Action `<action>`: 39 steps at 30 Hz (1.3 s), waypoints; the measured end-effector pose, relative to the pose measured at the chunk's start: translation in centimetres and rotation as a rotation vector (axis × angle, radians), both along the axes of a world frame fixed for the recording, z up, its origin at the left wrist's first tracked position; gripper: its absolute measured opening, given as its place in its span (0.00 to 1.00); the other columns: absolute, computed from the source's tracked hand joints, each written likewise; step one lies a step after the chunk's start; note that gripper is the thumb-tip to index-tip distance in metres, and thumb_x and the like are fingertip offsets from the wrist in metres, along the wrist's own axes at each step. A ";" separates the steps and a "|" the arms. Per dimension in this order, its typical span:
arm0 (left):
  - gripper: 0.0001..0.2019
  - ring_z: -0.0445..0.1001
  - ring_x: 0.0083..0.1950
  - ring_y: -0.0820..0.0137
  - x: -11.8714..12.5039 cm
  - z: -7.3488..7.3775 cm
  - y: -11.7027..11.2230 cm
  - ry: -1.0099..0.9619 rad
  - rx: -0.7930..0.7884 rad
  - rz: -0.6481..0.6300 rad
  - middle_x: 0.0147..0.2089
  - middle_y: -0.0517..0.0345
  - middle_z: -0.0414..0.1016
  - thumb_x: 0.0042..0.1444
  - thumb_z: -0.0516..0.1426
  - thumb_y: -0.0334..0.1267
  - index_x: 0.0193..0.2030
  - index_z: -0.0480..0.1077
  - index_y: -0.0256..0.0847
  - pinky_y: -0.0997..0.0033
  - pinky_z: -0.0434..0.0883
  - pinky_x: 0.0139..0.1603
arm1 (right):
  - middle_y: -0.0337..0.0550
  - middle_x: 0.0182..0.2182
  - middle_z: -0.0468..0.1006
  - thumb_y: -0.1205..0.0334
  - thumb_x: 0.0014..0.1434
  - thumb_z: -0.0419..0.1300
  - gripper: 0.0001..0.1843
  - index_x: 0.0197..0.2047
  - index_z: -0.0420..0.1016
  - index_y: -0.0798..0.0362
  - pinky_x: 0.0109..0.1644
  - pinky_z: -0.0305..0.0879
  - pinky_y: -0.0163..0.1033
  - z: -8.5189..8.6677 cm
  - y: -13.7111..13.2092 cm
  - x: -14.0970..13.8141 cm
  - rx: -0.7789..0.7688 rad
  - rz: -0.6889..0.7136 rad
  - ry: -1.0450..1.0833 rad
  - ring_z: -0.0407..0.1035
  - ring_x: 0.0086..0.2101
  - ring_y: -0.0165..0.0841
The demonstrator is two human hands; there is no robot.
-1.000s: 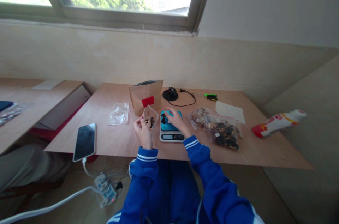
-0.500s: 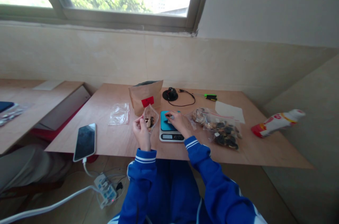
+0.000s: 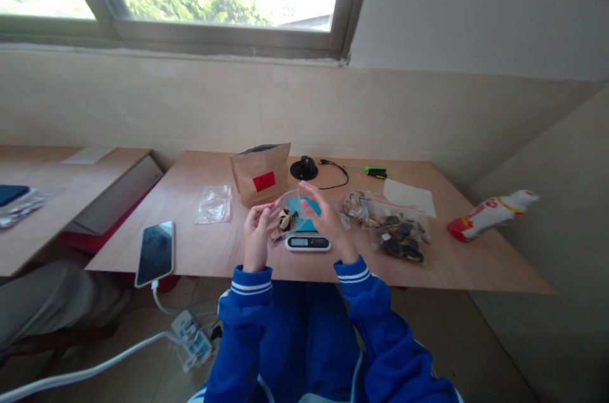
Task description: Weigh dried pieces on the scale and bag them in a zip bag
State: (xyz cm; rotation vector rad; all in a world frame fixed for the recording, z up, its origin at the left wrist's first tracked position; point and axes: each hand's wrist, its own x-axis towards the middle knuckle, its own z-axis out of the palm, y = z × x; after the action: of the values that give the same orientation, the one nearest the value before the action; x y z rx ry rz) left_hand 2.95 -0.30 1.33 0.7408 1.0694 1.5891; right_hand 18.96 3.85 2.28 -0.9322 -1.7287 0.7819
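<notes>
My left hand (image 3: 255, 233) pinches the left edge of a small clear bag (image 3: 285, 219) holding a few dark and tan pieces. My right hand (image 3: 325, 218) has its fingers on the bag's right edge, so the bag hangs between both hands just above a white kitchen scale (image 3: 307, 240) with a teal top. Both sleeves are blue with white stripes. A brown paper pouch (image 3: 261, 176) with a red label stands behind the scale.
A large clear bag of dark pieces (image 3: 386, 225) lies right of the scale, an empty clear bag (image 3: 215, 204) to the left. A phone (image 3: 155, 252) charges at the table's left edge. A black cabled device (image 3: 304, 169), green marker (image 3: 375, 171), paper sheet (image 3: 409, 197) and bottle (image 3: 490, 215) lie farther off.
My right hand left the scale's top and came up to the small bag's right edge. The bag shifted right, over the scale, now held between both hands.
</notes>
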 end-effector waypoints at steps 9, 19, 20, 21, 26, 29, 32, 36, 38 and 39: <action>0.20 0.72 0.57 0.55 -0.7 1.3 -0.2 -0.074 0.015 -0.268 0.59 0.44 0.70 0.53 0.57 0.52 0.45 0.72 0.39 0.55 0.75 0.46 | 0.40 0.25 0.78 0.46 0.55 0.61 0.17 0.30 0.74 0.52 0.41 0.70 0.40 -1.5 -2.3 1.2 -0.147 -0.192 0.334 0.73 0.30 0.35; 0.17 0.75 0.38 0.70 1.9 -2.1 0.0 0.170 0.142 -0.046 0.37 0.54 0.77 0.50 0.61 0.51 0.38 0.72 0.38 0.72 0.70 0.40 | 0.41 0.24 0.79 0.47 0.55 0.60 0.17 0.34 0.69 0.54 0.37 0.70 0.40 -2.0 -4.1 0.5 -0.132 -0.602 0.616 0.74 0.29 0.35; 0.17 0.73 0.36 0.72 2.1 -2.1 -0.1 0.181 0.160 0.017 0.34 0.56 0.75 0.51 0.61 0.51 0.36 0.71 0.38 0.74 0.69 0.39 | 0.41 0.25 0.79 0.47 0.55 0.61 0.17 0.35 0.69 0.54 0.37 0.70 0.40 -2.1 -4.4 0.6 -0.143 -0.562 0.610 0.74 0.29 0.35; 0.16 0.72 0.34 0.74 2.2 -2.1 -0.1 0.186 0.172 0.063 0.32 0.58 0.74 0.51 0.61 0.50 0.34 0.71 0.37 0.75 0.68 0.37 | 0.41 0.25 0.80 0.47 0.55 0.61 0.17 0.36 0.69 0.54 0.36 0.70 0.39 -2.3 -4.8 0.7 -0.161 -0.525 0.598 0.75 0.29 0.35; 0.15 0.67 0.27 0.78 1.5 -1.9 -0.6 0.204 0.129 0.133 0.27 0.63 0.69 0.51 0.61 0.49 0.32 0.70 0.37 0.79 0.64 0.29 | 0.41 0.23 0.80 0.47 0.53 0.63 0.19 0.37 0.72 0.55 0.28 0.67 0.36 -3.0 -5.8 1.7 -0.295 -0.442 0.534 0.71 0.22 0.32; 0.15 0.67 0.27 0.78 1.1 -1.7 -1.1 0.205 0.122 0.123 0.28 0.63 0.69 0.51 0.61 0.49 0.33 0.70 0.38 0.79 0.63 0.28 | 0.43 0.23 0.80 0.47 0.54 0.62 0.18 0.36 0.73 0.55 0.31 0.68 0.38 -2.8 -6.2 2.3 -0.302 -0.429 0.497 0.73 0.24 0.34; 0.15 0.69 0.28 0.77 1.0 -1.2 -1.6 0.195 0.159 0.091 0.27 0.62 0.70 0.52 0.60 0.50 0.33 0.69 0.38 0.78 0.65 0.28 | 0.43 0.27 0.81 0.47 0.56 0.60 0.17 0.36 0.74 0.54 0.37 0.70 0.40 -2.2 -6.6 2.8 -0.244 -0.412 0.435 0.75 0.28 0.35; 0.15 0.71 0.28 0.76 0.8 -0.2 -2.0 0.213 0.172 0.041 0.27 0.61 0.73 0.51 0.61 0.49 0.33 0.69 0.38 0.78 0.66 0.29 | 0.43 0.30 0.81 0.50 0.60 0.57 0.15 0.37 0.75 0.53 0.41 0.70 0.41 -1.5 -7.2 3.3 -0.138 -0.406 0.382 0.75 0.31 0.35; 0.15 0.71 0.27 0.76 0.6 0.1 -2.2 0.220 0.165 0.006 0.26 0.61 0.73 0.51 0.61 0.49 0.33 0.69 0.38 0.78 0.66 0.28 | 0.42 0.30 0.81 0.50 0.61 0.56 0.14 0.36 0.74 0.52 0.41 0.70 0.41 -1.3 -7.3 3.4 -0.108 -0.417 0.394 0.74 0.31 0.35; 0.14 0.70 0.26 0.76 0.5 0.3 -2.2 0.228 0.161 -0.005 0.26 0.62 0.73 0.51 0.61 0.49 0.32 0.70 0.38 0.78 0.65 0.27 | 0.42 0.30 0.81 0.51 0.61 0.56 0.14 0.36 0.74 0.52 0.41 0.70 0.41 -1.3 -7.4 3.4 -0.094 -0.425 0.397 0.74 0.31 0.34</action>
State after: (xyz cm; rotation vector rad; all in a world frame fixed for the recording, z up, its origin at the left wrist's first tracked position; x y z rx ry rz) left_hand 3.49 -2.53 1.58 1.0526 1.1087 1.6273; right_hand 22.40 -3.55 0.97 -1.0784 -1.1093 0.7090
